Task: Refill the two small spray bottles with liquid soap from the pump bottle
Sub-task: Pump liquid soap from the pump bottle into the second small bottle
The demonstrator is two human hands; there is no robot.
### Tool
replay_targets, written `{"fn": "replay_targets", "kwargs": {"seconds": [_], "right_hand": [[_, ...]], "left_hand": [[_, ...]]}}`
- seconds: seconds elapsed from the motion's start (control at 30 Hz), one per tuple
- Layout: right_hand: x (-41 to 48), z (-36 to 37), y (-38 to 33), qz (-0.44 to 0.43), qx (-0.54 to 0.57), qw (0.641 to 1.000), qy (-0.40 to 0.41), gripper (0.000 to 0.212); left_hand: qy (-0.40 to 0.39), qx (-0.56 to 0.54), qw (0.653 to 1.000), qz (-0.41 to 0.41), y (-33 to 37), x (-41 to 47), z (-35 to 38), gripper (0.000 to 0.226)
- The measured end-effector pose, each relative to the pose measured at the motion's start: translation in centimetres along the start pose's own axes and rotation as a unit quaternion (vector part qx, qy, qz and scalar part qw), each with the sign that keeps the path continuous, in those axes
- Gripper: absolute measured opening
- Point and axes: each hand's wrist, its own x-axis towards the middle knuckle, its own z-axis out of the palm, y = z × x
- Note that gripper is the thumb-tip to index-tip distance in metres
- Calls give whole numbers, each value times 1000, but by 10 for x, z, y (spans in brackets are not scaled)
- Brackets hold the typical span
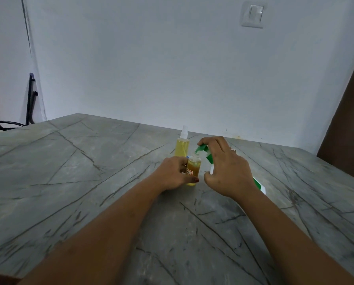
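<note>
My left hand (173,173) grips a small open spray bottle (193,169) of yellow-amber liquid that stands on the table. My right hand (226,167) holds the white pump bottle (260,187), tilted toward it, with fingers over the green pump head (202,150). The green spout sits right above the small bottle's open neck. A second small spray bottle (182,148), pale yellow with its white spray cap on, stands just behind the first.
The grey marble-pattern table (89,182) runs up to a white wall. A black chair frame (30,103) stands off the table's far left corner. A brown panel (349,120) rises at the right edge.
</note>
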Motion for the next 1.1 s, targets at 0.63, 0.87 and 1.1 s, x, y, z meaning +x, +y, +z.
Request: {"fn": "replay_targets", "kwargs": {"seconds": [0.63, 0.87, 1.1], "right_hand": [[0, 1, 0, -4, 6, 1000, 3, 66], [-1, 2, 1, 2, 6, 1000, 14, 63], [0, 1, 3, 1, 8, 1000, 10, 69]], "left_hand": [[-9, -6, 1000, -10, 3, -2, -1, 58], [-7, 7, 1000, -4, 5, -3, -1, 57], [-3, 11, 1000, -6, 1, 0, -1, 56]]}}
